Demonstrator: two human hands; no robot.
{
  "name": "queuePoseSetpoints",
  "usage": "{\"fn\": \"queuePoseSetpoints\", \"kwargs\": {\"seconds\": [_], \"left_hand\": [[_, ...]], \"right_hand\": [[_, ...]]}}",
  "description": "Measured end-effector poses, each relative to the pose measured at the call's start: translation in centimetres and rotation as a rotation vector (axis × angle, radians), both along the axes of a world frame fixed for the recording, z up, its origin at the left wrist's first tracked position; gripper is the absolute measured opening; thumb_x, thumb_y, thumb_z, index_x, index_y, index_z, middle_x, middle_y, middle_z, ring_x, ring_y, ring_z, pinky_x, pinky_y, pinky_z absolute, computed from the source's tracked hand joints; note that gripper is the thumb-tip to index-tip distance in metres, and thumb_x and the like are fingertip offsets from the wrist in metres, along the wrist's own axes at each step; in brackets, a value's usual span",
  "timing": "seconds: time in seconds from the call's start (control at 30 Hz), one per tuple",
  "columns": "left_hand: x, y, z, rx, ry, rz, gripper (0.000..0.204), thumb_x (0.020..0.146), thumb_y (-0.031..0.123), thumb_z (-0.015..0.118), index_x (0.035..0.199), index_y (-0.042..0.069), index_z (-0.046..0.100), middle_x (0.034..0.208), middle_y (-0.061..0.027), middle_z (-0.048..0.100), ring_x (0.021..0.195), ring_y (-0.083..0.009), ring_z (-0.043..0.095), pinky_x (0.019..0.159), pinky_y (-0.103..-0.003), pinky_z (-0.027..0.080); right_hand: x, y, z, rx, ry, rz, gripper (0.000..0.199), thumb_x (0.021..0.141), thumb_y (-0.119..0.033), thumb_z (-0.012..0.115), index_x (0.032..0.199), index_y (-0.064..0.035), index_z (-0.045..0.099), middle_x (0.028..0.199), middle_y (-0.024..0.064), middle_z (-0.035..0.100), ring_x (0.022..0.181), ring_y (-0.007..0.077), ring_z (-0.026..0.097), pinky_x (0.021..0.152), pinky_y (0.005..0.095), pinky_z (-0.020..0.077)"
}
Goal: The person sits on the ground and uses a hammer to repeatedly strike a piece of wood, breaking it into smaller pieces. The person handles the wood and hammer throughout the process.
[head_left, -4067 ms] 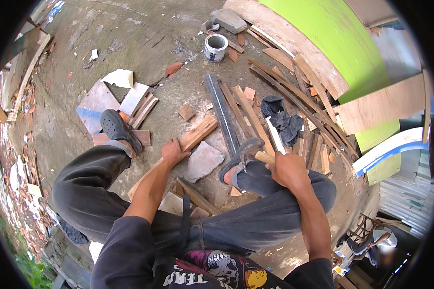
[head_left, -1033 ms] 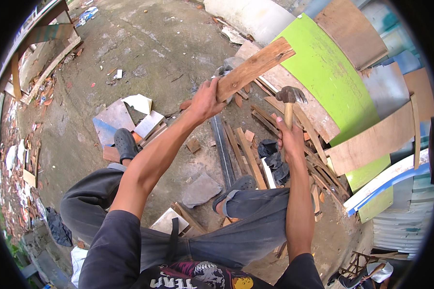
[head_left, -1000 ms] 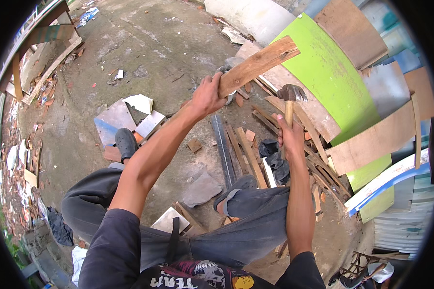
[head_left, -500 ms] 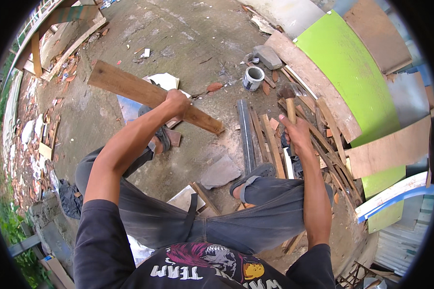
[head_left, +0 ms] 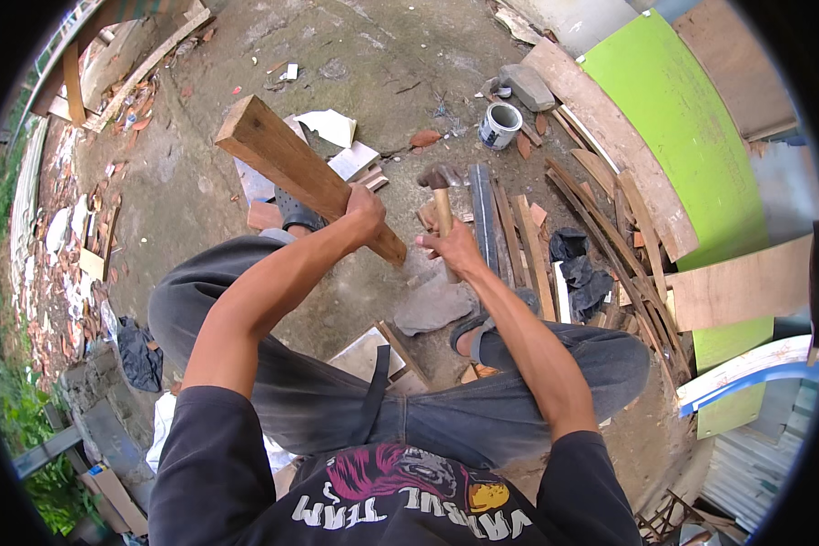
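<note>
A thick brown length of timber (head_left: pixel 287 156) slants in front of me, its broad end raised at the far left. My left hand (head_left: pixel 364 211) is closed round it nearer its lower right end. In my right hand (head_left: pixel 455 246) is a hammer (head_left: pixel 442 205), gripped by its pale wooden handle with the dark metal head up. The hammer head is close to the timber's lower end but apart from it. Below both hands a flat grey stone (head_left: pixel 432 307) lies on the ground between my feet.
A paint can (head_left: pixel 500 126) and a grey block (head_left: pixel 526 86) stand ahead to the right. Wood strips (head_left: pixel 610 246) and a dark metal bar (head_left: pixel 484 218) lie by my right foot. Green sheeting (head_left: pixel 678 136) leans at the right. White broken pieces (head_left: pixel 329 127) lie near my left foot.
My right hand has swung the hammer leftward, from above the wood strips to beside the timber. The timber has tilted, showing its broad end face, with my left hand still gripping it.
</note>
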State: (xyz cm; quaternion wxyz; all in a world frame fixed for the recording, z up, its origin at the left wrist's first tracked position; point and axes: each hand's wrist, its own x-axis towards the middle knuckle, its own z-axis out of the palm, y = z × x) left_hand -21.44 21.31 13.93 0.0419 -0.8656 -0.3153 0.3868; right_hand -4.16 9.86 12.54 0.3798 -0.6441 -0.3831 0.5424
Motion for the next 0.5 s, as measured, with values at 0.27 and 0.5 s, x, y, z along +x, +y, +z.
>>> {"fn": "queuePoseSetpoints", "kwargs": {"seconds": [0.27, 0.5], "left_hand": [[2.0, -2.1, 2.8, 0.179, -0.192, -0.058, 0.026, 0.087, 0.028, 0.065, 0.103, 0.01, 0.074, 0.1, -0.0068, 0.073, 0.102, -0.024, 0.065, 0.092, -0.046, 0.037], [0.3, -2.5, 2.0, 0.223, -0.348, -0.156, 0.016, 0.082, 0.018, 0.068, 0.093, 0.007, 0.066, 0.083, -0.0079, 0.072, 0.094, -0.0265, 0.068, 0.096, -0.043, 0.039]], "right_hand": [[-7.6, 1.5, -5.9, 0.086, 0.254, 0.113, 0.043, 0.076, 0.002, 0.078, 0.112, 0.0058, 0.056, 0.094, 0.0109, 0.068, 0.068, 0.0201, 0.067, 0.045, 0.0305, 0.0549], [-7.9, 3.3, -7.2, 0.1, 0.311, 0.101, 0.028, 0.078, 0.0, 0.075, 0.099, 0.0019, 0.057, 0.085, 0.0074, 0.067, 0.06, 0.0154, 0.065, 0.041, 0.0295, 0.0487]]}}
